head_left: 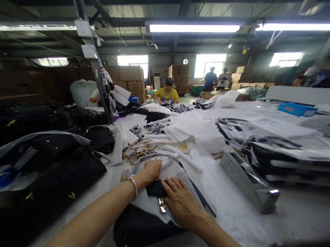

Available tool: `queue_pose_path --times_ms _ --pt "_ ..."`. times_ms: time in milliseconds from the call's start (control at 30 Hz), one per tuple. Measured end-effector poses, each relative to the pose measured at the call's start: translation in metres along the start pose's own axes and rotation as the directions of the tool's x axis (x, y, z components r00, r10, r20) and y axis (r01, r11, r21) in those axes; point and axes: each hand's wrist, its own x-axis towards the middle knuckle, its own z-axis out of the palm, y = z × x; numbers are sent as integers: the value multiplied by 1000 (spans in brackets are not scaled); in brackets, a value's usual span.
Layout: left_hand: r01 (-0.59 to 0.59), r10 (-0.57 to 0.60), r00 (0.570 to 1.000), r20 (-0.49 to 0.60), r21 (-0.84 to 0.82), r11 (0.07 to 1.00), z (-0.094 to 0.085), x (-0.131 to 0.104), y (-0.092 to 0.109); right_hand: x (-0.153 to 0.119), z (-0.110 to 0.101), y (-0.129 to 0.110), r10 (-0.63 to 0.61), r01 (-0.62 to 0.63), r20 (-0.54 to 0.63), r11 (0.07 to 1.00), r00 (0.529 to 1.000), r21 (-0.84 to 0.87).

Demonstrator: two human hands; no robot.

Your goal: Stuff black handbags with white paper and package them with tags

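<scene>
A black bag (147, 226) with a shiny metal clasp (162, 205) lies on the table in front of me, partly covered by white wrapping sheet. My left hand (152, 170), with a bracelet at the wrist, is closed at the bag's upper edge, near its wrapped handle; what its fingers hold is hidden. My right hand (181, 201) lies flat with fingers spread on the sheet and the black flap, just right of the clasp. Beyond my left hand is a heap of tan tags with strings (139, 150).
Black bags (52, 180) are piled at left beside a metal post (97, 71). To the right stand a grey tape dispenser (248, 182) and stacked wrapped bags (297, 161). White sheets (198, 125) lie ahead. A person in yellow (166, 93) sits across the table.
</scene>
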Motion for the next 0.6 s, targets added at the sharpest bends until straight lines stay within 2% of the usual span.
queue_pose_path --times_ms 67,133,267,333,400,433,500,600 --pt "-50 53 997 -53 69 996 -10 0 3 0 0 1 5 -5 -4 1000 1000 19" --pt "-134 147 985 -96 130 982 -29 -1 3 0 0 1 12 -12 4 999 1000 36" --pt "-240 265 960 -95 213 947 -92 -5 -18 1 -2 0 21 -22 28 998 999 62" --pt "-214 246 963 -108 245 946 -126 -6 -36 1 -2 1 21 -23 35 997 999 73" --pt "-166 209 966 -150 253 953 -151 -1 -55 1 -2 2 19 -21 34 996 999 83" --pt "-133 181 966 -184 249 959 -159 3 -64 1 -2 2 18 -20 32 996 999 86" --pt "-66 124 960 -252 226 972 -163 17 -76 1 -1 3 19 -22 31 996 999 89" --pt "0 58 946 -320 177 984 -146 43 -80 1 1 5 28 -32 45 995 999 90"
